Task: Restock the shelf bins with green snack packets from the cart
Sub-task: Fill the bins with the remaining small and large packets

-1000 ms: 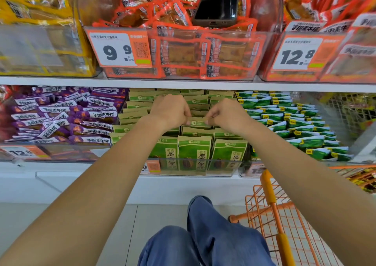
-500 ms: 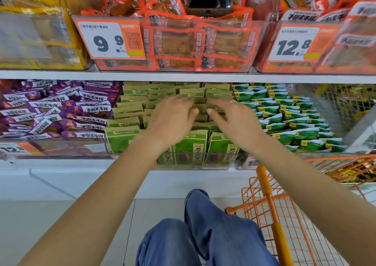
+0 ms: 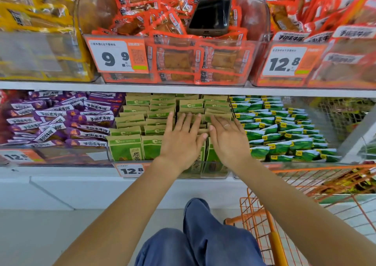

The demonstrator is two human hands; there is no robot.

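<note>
At the centre of the frame, two bare hands reached forward over a clear shelf bin point(image 3: 114, 160) packed with upright green snack packets point(image 3: 125, 148). The left hand point(image 3: 181, 143) lay palm down on the packet tops, its fingers straight and spread, holding nothing. The right hand point(image 3: 228, 141) lay just beside it, fingers straight and flat on the packets too, a ring point(image 3: 226, 126) on one finger. The two thumbs nearly met.

A price tag point(image 3: 130, 170) reading 12.8 sat on the bin's front, at lower centre. To the left of the green packets were purple packets point(image 3: 61, 119); to the right, darker green and white packets point(image 3: 284, 131).

On the shelf above, at upper centre, a bin of orange packets point(image 3: 183, 58) carried a 9.9 tag point(image 3: 116, 55), and a dark phone point(image 3: 209, 16) rested on top of those packets. Yellow packets point(image 3: 36, 21) filled the upper left.

At lower right stood an orange wire cart point(image 3: 262, 221). The person's blue-trousered knees point(image 3: 203, 235) showed at bottom centre.
</note>
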